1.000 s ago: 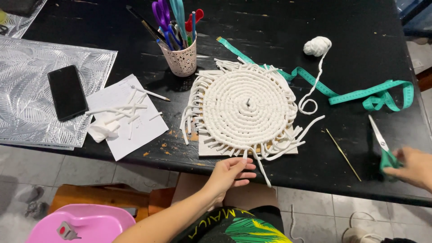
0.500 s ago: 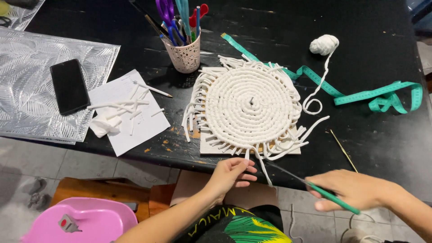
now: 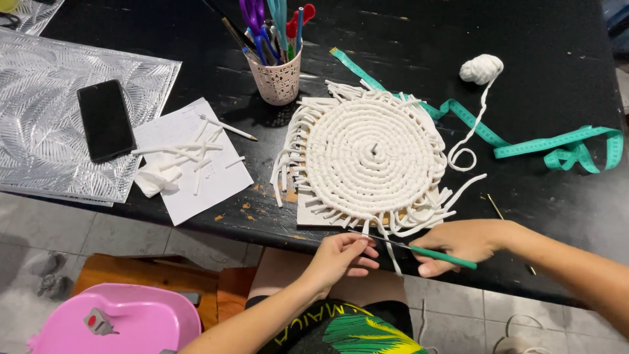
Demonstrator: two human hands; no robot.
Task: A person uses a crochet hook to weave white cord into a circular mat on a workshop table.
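Left hand (image 3: 341, 257) pinching a white cord strand (image 3: 385, 237), right hand (image 3: 462, 244) gripping green-handled scissors (image 3: 419, 248) (blades thin), coiled rope mat (image 3: 373, 157)

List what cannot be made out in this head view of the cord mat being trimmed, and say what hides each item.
- Scissors: handle loops hidden inside the right hand.
- Board under the round cord mat: mostly covered by it.
- Sheet of paper: markings too small.
- Left hand: its grip on the cord strand is hidden by fingers.

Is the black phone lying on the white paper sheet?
No, the black phone lies on the silver embossed mat, left of the white paper sheet.
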